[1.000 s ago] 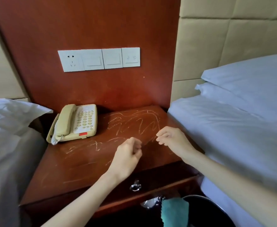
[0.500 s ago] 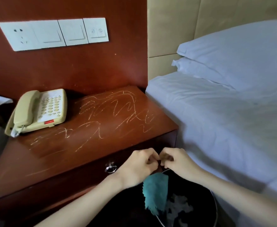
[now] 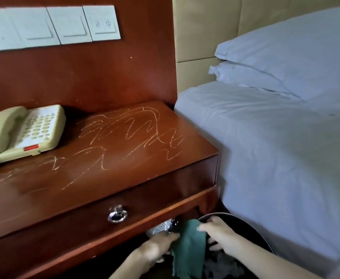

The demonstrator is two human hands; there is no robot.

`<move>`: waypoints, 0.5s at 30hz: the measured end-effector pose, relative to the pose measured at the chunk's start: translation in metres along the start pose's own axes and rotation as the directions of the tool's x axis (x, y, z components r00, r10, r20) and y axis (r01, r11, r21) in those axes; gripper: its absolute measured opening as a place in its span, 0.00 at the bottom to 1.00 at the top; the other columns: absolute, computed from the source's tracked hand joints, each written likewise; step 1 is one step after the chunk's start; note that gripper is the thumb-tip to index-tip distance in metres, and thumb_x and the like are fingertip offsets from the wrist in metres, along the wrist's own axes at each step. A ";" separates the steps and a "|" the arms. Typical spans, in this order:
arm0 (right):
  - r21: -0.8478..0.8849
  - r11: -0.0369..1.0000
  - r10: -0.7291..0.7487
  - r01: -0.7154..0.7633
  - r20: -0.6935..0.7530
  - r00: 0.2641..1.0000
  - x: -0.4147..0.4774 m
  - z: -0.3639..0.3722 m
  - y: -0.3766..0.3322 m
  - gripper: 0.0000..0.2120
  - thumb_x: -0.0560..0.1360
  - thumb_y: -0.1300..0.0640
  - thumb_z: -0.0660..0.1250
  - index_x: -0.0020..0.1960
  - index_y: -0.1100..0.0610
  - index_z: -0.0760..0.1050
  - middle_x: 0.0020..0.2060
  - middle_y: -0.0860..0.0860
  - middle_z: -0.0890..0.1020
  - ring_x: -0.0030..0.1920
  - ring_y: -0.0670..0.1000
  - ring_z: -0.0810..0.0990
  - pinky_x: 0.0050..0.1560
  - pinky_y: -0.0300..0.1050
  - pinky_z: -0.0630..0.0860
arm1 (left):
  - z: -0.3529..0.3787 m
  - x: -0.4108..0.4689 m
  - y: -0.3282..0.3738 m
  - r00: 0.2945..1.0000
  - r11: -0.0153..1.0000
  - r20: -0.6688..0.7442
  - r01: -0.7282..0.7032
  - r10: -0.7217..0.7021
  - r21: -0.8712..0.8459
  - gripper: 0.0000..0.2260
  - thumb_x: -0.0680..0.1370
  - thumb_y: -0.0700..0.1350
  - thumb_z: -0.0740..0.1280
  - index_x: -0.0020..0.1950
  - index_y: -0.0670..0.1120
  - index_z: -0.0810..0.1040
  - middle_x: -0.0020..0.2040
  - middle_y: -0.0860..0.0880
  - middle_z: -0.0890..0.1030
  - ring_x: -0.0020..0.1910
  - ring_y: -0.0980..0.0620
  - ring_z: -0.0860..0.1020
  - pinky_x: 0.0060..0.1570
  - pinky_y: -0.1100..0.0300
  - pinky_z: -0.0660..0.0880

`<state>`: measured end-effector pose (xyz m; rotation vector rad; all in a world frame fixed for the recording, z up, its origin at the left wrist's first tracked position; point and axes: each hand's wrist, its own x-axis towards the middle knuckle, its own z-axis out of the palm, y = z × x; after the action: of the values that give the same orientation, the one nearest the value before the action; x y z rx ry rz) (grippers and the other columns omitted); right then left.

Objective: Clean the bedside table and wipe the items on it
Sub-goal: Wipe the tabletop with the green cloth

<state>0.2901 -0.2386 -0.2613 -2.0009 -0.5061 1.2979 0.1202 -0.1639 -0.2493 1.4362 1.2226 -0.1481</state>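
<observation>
A reddish wooden bedside table (image 3: 84,190) fills the left half of the view, its top covered in pale scribbled marks (image 3: 133,133). A beige telephone (image 3: 22,131) rests on its back left corner. Below the table's front edge a green cloth (image 3: 189,248) hangs over the rim of a black bin (image 3: 253,230). My left hand (image 3: 157,248) touches the cloth's left edge and my right hand (image 3: 219,232) pinches its upper right edge. Both hands are blurred.
A bed (image 3: 275,158) with white sheets and two pillows (image 3: 296,57) presses against the table's right side. A row of white switches and a socket (image 3: 50,27) is on the wooden wall panel. The drawer has a metal ring pull (image 3: 117,216).
Both hands dropped from above the tabletop to the bin below its front edge and closed in on the green cloth. The view swung right and down.
</observation>
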 end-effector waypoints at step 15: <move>0.138 0.974 -0.191 0.179 0.076 0.979 -0.036 -0.005 -0.035 0.18 0.58 0.64 0.63 0.47 0.57 0.74 0.45 0.56 0.72 0.49 0.56 0.72 0.52 0.52 0.71 | -0.010 -0.043 -0.001 0.956 0.863 0.111 -0.191 0.271 -0.468 0.15 0.69 0.30 0.69 0.54 0.38 0.80 0.48 0.42 0.85 0.47 0.45 0.83 0.44 0.56 0.79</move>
<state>0.2809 -0.2392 -0.2118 -1.7509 -0.6185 1.2742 0.0946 -0.1808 -0.2173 1.1177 0.8579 0.1699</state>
